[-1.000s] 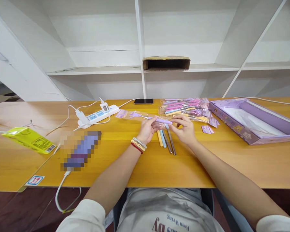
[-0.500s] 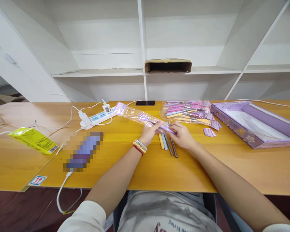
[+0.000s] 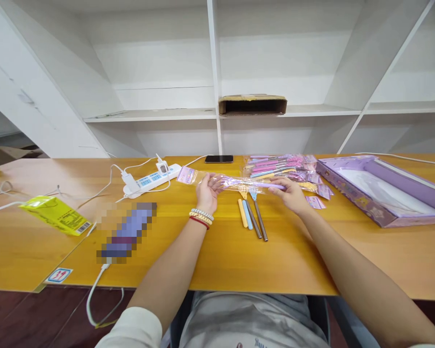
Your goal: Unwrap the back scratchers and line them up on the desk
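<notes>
A clear plastic sleeve point(image 3: 235, 182) with a purple-handled piece inside is stretched between my hands above the wooden table. My left hand point(image 3: 207, 192) grips it near its printed purple end. At the other end, my right hand point(image 3: 289, 192) pinches the sleeve by the purple handle. Just below lie a yellow handle point(image 3: 242, 213), a blue handle point(image 3: 247, 215) and two metal rods with a yellow fork-shaped head point(image 3: 243, 192) and a blue one point(image 3: 253, 194). Behind my right hand is a pile of bagged colourful pieces point(image 3: 275, 166), with a small purple card point(image 3: 315, 202) near it.
An open purple box point(image 3: 375, 216) sits at the right. On the left are a power strip point(image 3: 152, 181) with cables, a yellow packet point(image 3: 56, 214) and a blurred phone-like device point(image 3: 130, 229). A dark phone point(image 3: 219, 158) lies at the back, below a cardboard box point(image 3: 253, 105) on the shelf.
My hands have moved apart, left hand leftward and right hand rightward, with the sleeve now nearly level between them. The fork-shaped heads on the table have come into view. The camera view has shifted slightly.
</notes>
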Demonstrator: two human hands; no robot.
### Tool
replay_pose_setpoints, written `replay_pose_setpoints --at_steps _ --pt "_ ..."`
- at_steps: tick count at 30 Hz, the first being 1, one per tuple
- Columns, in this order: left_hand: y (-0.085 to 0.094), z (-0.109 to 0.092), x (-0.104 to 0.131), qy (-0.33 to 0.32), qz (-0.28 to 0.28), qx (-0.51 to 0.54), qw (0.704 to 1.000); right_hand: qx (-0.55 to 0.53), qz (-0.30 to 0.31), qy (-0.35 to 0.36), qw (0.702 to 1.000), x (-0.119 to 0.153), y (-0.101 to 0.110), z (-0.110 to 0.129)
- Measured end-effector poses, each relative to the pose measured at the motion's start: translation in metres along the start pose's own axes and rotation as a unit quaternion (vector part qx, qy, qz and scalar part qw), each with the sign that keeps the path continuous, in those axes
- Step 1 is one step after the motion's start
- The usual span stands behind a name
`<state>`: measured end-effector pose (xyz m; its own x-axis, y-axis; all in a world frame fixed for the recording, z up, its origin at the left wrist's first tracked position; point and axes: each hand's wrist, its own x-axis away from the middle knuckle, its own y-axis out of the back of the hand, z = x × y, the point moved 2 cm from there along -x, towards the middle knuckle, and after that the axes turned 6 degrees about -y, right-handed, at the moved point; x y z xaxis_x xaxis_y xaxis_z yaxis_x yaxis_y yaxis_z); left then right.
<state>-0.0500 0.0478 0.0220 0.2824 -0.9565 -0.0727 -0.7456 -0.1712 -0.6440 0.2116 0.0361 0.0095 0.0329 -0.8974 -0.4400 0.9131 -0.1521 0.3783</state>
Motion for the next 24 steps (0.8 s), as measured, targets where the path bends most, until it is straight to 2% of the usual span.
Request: replay_pose_setpoints --at_steps 2,5,9,12,15,19,21,24 --pt "0.003 -0.002 -0.003 -0.004 -0.012 0.003 1.000 -0.088 0.001 -0.064 0.994 -0.004 0.009 -0.011" --pt "0.010 -0.006 -0.010 -0.014 -0.040 0.019 0.999 -0.231 -0.003 -0.140 0.963 -0.009 0.024 -0.025" --pt "0.020 -0.012 -0.019 -0.016 -0.073 0.032 0.997 -0.371 -0.056 -0.150 0.915 -0.013 0.043 -0.031" --pt "0.021 -0.015 -0.019 0.018 -0.058 0.032 0.998 -0.414 -0.118 -0.136 0.892 -0.015 0.057 -0.026" --pt "0.017 -0.014 -0.014 0.072 -0.012 0.022 0.997 -0.400 -0.140 -0.143 0.894 -0.015 0.068 -0.020" --pt "0.007 -0.009 -0.005 0.130 0.073 -0.027 0.989 -0.358 -0.083 -0.239 0.899 -0.014 0.066 -0.014" --pt "0.003 -0.006 -0.001 0.137 0.101 -0.051 0.984 -0.269 -0.057 -0.288 0.917 -0.011 0.058 -0.013" --pt "0.000 -0.001 0.002 0.135 0.125 -0.075 0.980 -0.056 -0.022 -0.322 0.945 -0.006 0.040 -0.011"
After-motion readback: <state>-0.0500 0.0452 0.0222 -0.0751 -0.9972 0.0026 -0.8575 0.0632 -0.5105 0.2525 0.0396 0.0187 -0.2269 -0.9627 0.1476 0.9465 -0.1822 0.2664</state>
